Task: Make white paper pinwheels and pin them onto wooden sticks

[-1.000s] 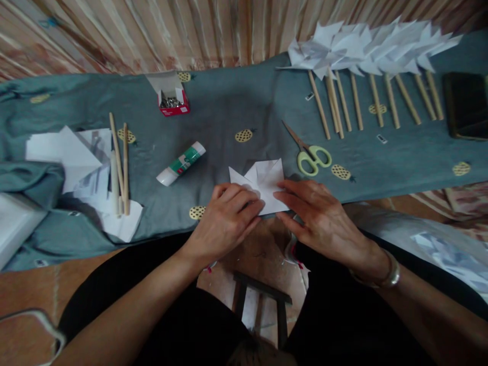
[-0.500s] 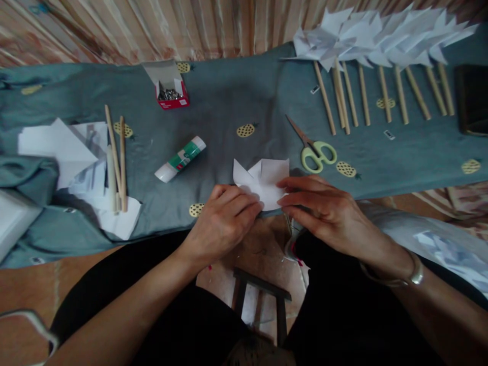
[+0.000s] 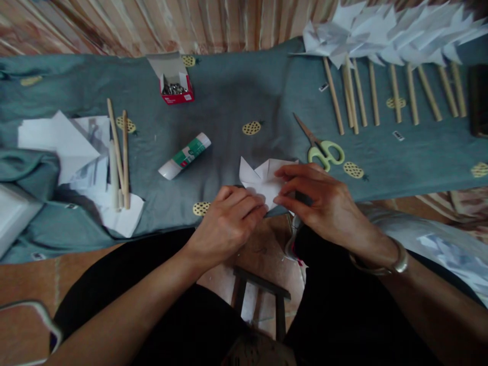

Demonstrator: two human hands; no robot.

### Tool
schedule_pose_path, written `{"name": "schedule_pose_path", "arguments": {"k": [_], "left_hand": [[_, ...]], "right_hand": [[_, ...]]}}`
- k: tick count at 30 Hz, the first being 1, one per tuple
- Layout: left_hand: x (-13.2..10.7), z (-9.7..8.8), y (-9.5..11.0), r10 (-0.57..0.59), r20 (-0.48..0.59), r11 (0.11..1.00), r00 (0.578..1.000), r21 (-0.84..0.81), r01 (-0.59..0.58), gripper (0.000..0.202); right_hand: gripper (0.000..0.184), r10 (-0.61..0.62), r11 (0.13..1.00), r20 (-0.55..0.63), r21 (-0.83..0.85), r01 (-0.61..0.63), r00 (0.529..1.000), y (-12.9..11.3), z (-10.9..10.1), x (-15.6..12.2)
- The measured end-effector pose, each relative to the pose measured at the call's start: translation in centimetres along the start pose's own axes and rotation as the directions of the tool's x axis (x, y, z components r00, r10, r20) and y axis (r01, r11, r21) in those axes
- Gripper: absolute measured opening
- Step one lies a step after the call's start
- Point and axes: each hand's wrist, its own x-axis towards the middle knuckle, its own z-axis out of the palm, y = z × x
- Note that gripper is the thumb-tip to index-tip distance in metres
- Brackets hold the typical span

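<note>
A folded white paper piece (image 3: 263, 179) lies at the near edge of a grey-blue cloth (image 3: 229, 107). My left hand (image 3: 226, 223) is curled, its fingertips pressing on the paper's lower left part. My right hand (image 3: 324, 203) pinches the paper's right flap between thumb and fingers and bends it over. A silver bracelet (image 3: 398, 262) sits on my right wrist.
Green-handled scissors (image 3: 324, 150) lie just right of the paper. A glue stick (image 3: 185, 155), a red box of pins (image 3: 173, 86), wooden sticks (image 3: 120, 152) on paper scraps at left, and a row of finished paper pinwheels (image 3: 389, 35) on sticks at the far right.
My right hand went from lying flat on the paper to pinching its right flap and folding it inward. My left hand stayed pressing. The view shifted slightly.
</note>
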Motion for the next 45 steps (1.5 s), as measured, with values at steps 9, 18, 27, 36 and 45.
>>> {"name": "schedule_pose_path", "arguments": {"k": [9,18,27,36,45], "left_hand": [[0.0,0.0,0.0,-0.014,0.014,1.000,1.000,-0.003,0.014,0.014],[0.0,0.0,0.0,-0.012,0.022,1.000,1.000,-0.007,0.012,0.015],[-0.4,0.5,-0.1,-0.018,-0.021,1.000,1.000,0.008,0.018,0.021],[-0.2,0.3,0.0,-0.007,0.027,1.000,1.000,-0.011,0.007,0.020],[-0.1,0.2,0.1,-0.014,0.031,1.000,0.999,-0.017,0.015,0.019]], "right_hand": [[0.017,-0.071,0.995,0.112,-0.061,0.078,0.991,0.2,-0.8,0.4],[0.010,-0.046,0.993,0.055,-0.107,0.051,0.997,-0.3,0.3,1.1],[0.009,-0.041,0.991,0.046,-0.123,0.047,0.998,-0.1,0.6,1.3],[0.013,-0.040,0.991,0.042,-0.122,0.045,0.998,-0.2,0.6,1.5],[0.012,-0.005,0.992,0.047,-0.129,0.011,0.999,-0.2,0.9,1.5]]}}
